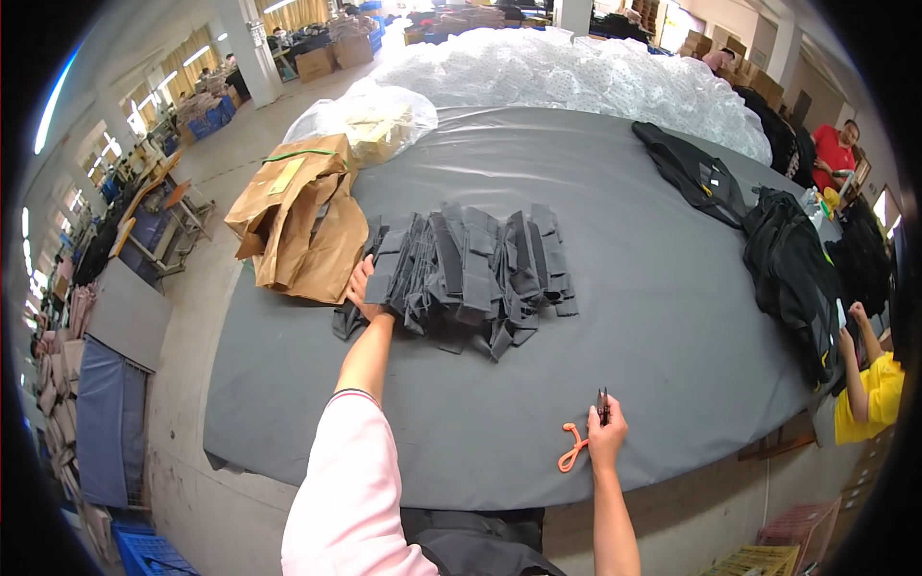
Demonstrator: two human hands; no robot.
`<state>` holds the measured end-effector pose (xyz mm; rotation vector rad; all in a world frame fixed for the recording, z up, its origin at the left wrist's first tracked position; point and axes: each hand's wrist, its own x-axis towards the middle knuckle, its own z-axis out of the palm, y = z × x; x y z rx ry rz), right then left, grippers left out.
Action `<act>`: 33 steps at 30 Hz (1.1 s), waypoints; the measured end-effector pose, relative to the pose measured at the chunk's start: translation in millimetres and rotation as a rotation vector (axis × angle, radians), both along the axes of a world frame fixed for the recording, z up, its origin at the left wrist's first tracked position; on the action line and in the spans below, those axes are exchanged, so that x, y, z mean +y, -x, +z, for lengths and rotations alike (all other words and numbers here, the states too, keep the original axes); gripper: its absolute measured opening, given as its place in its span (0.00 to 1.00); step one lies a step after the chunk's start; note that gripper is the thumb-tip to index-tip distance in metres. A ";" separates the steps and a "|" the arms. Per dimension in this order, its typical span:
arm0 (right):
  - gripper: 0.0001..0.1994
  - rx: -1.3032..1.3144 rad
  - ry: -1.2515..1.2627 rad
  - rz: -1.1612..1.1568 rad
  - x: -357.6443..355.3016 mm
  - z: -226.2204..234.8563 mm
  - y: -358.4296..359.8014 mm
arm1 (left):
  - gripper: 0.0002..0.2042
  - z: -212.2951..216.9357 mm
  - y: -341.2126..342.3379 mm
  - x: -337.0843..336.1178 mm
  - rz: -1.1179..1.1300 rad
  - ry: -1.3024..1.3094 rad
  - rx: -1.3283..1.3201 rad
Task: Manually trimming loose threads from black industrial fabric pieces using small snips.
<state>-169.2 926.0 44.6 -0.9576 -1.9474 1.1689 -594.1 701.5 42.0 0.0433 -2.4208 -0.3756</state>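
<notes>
A pile of dark grey fabric strips (471, 264) lies across the middle of the grey-covered table. At its left end, my left hand (361, 288) rests against the strips, fingers stretched along their side and partly hidden by the cloth. Some loose dark pieces (348, 322) lie beneath that hand. Nearer to me, my right hand (606, 434) is closed around small black thread snips (602, 407), blades pointing away from me. An orange cord loop (570, 449) hangs beside the snips, to the left of that hand.
A crumpled brown paper bag (312, 226) stands left of the pile, with a clear plastic bag (379, 125) behind it. Bulky translucent plastic sacks (567, 77) line the table's far edge. Black garments (792, 264) lie at right, near a person in yellow (869, 398) and another in red (832, 154).
</notes>
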 end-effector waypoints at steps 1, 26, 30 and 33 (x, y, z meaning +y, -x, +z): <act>0.12 0.002 -0.004 0.007 1.5 -3.9 -2.4 | 0.20 0.4 -1.2 3.1 0.007 -0.004 0.002; 0.15 -0.053 -0.052 -0.036 1.8 3.5 -13.7 | 0.23 81.1 25.4 -66.7 -0.638 -0.189 0.382; 0.17 0.016 -0.032 -0.027 -1.7 14.7 -24.2 | 0.30 42.6 -91.5 -113.6 -0.229 0.033 0.565; 0.20 0.027 0.055 0.031 -6.6 32.6 -22.0 | 0.31 27.5 -153.4 -133.1 -0.088 0.134 0.444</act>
